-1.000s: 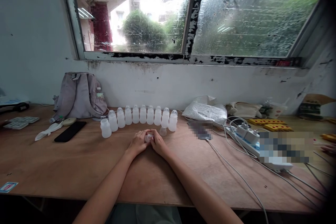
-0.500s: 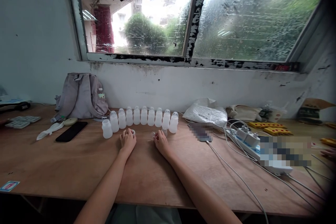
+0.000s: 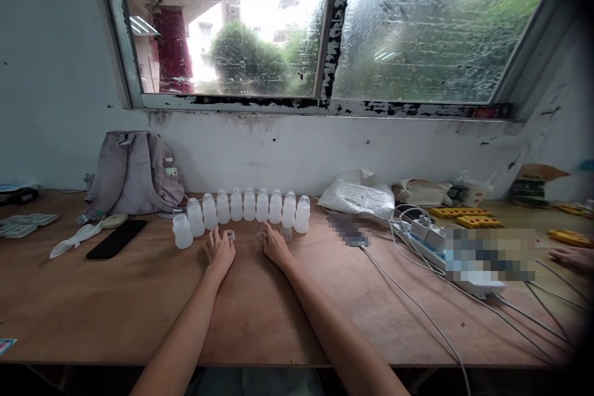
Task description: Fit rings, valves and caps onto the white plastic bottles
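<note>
Several frosted baby bottles (image 3: 236, 205) stand upright in an arc, topped with clear domed caps. The leftmost bottle (image 3: 182, 234) has an open top with no dome. My left hand (image 3: 221, 251) rests on the table in front of the arc, fingers apart. Beside its thumb side is a small whitish ring (image 3: 231, 235). My right hand (image 3: 277, 247) is low on the table with its index finger stretched forward. At its fingertips lies a small clear piece (image 3: 262, 236); whether it is touched is unclear. A clear cap (image 3: 286, 233) stands just right of that hand.
A grey backpack (image 3: 134, 173), black phone (image 3: 117, 239) and white strip (image 3: 77, 239) are at left. Behind right lies a silvery plastic bag (image 3: 359, 195). Rightward are a power strip (image 3: 477, 284), cables, yellow pieces (image 3: 466, 215) and another person's hand (image 3: 573, 258).
My left hand's fingers have spread, and the ring shows more fully beside it. My right index finger has stretched forward, uncovering the clear cap. The view has shifted slightly.
</note>
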`<state>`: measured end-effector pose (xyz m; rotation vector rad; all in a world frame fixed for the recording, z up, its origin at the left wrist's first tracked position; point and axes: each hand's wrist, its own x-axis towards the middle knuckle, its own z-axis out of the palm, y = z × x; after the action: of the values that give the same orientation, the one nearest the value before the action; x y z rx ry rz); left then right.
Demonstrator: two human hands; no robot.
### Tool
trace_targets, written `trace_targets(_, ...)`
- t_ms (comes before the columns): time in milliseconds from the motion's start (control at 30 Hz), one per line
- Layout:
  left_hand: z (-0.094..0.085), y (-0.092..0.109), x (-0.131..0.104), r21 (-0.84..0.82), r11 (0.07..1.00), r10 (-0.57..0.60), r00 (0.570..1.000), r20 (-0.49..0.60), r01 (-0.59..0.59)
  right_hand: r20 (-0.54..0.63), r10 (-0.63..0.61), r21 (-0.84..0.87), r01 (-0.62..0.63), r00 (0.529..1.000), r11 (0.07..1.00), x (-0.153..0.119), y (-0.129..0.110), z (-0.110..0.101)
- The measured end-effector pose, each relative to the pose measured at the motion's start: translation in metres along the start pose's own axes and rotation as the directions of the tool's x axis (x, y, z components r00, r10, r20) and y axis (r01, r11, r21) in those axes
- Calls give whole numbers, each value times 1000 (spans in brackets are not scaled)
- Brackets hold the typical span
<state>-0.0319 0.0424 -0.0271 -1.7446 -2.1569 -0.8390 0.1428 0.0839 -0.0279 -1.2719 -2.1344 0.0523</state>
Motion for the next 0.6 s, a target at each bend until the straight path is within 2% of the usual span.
trace_targets(100, 0, 0, 0, 22, 1000, -6, 1000, -21, 7, -59, 10, 86, -5, 998, 996, -2, 4, 1)
trace_targets(267, -3, -1, 0, 25, 999, 21, 1000, -18, -21, -231, 175, 145, -144, 957, 979, -3, 1, -8)
trace_targets(433, -2, -2, 2, 21, 997, 74, 997, 20, -74, -312, 191, -100, -232, 931, 968, -4, 0, -24)
trace_targets(600, 0, -3, 2, 17, 998, 52, 998, 20, -53, -234, 221, -258, -280, 947, 925, -7, 8, -30)
